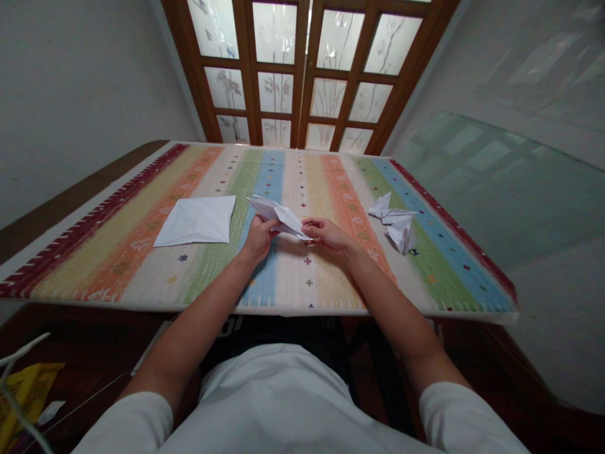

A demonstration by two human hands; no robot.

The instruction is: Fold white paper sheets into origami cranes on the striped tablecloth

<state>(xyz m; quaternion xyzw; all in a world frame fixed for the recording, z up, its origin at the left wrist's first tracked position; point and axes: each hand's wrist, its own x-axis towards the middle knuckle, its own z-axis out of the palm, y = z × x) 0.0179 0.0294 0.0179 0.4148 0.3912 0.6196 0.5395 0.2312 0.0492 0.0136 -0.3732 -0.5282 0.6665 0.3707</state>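
Observation:
A partly folded sheet of white paper point(278, 213) is held a little above the middle of the table, between both hands. My left hand point(259, 238) grips its lower left side, the thumb lying over the paper. At its right end, the fingertips of my right hand point(328, 234) pinch the narrow tip. Layers and creases show along the paper, but its exact folds are too small to make out. To the left lies a flat white sheet of paper point(201, 221). On the right side sit folded white paper figures point(401, 228), with pointed, wing-like parts.
A striped, many-coloured cloth point(302, 284) covers the table. Beyond its far edge stand wooden doors with glass panes point(276, 94). A glass panel point(501, 189) leans at the right wall. Below at the left are a yellow bag point(28, 394) and white cables point(23, 350).

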